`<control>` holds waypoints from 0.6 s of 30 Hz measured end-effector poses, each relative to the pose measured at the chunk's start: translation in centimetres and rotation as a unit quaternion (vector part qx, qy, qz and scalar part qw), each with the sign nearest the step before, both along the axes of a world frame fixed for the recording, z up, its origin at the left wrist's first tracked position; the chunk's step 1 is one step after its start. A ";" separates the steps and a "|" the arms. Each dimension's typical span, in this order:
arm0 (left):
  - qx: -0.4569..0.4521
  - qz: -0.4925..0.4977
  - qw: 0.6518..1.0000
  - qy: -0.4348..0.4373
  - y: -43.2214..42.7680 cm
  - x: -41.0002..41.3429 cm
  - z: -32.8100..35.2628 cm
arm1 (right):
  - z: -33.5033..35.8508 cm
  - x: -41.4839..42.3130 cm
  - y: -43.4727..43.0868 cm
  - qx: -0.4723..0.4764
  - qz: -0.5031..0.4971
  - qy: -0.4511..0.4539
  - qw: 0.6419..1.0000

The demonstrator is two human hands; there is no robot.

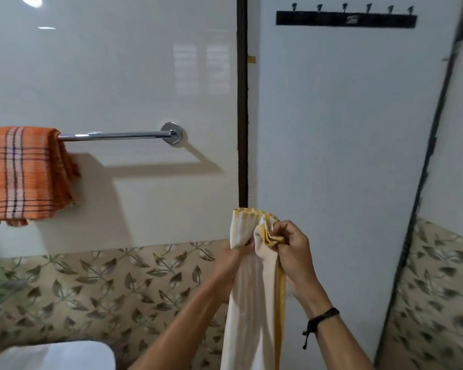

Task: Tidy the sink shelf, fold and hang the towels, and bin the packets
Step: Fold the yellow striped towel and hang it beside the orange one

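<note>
Head view: a person stands facing a tiled wall, both hands raised at lower centre of the frame.
Step in hand: folding the yellow-striped towel (254, 289), judged from the gathered top edge.
Left hand (231, 259): grip closed on the towel's left fold, fingers partly hidden behind the cloth.
Right hand (292, 249): grip pinched shut on the bunched yellow corners at the top.
Method: match the corners squarely before letting the length drop; keep the top edge taut between both hands so the fold lies flat.
Next placement: the bare stretch of the towel rail (115, 135), middle left of the frame, looks free to take it.
Towel location: held in the air, lower centre, hanging below the frame edge.
Towel appearance: cream with pale stripes, yellow border, thin and limp.
Already hung: orange checked towel (24, 174), folded over the rail's left end.
Caution: a loose pinch could let the layers slip apart.
</note>
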State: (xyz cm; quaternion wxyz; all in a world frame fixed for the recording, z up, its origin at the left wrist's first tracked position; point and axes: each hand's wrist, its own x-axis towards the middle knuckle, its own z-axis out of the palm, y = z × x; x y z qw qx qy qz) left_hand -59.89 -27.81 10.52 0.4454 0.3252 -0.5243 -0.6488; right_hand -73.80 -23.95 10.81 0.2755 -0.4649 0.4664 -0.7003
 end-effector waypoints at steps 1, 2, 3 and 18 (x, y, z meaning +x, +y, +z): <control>-0.029 0.013 0.999 -0.026 0.6 -0.8 -0.4 | -0.4 -0.4 0.5 0.003 0.006 -0.008 1.000; -0.059 0.035 0.996 -0.052 0.9 -1.4 -0.7 | -0.7 -0.6 0.9 0.008 0.014 -0.010 1.000; -0.080 0.071 0.991 -0.080 1.4 -2.2 -1.1 | -1.0 -0.9 1.3 0.016 0.017 -0.008 1.000; -0.038 -0.041 0.998 -0.043 7.0 -4.9 -2.0 | -4.3 -0.6 7.4 0.053 0.000 -0.022 0.998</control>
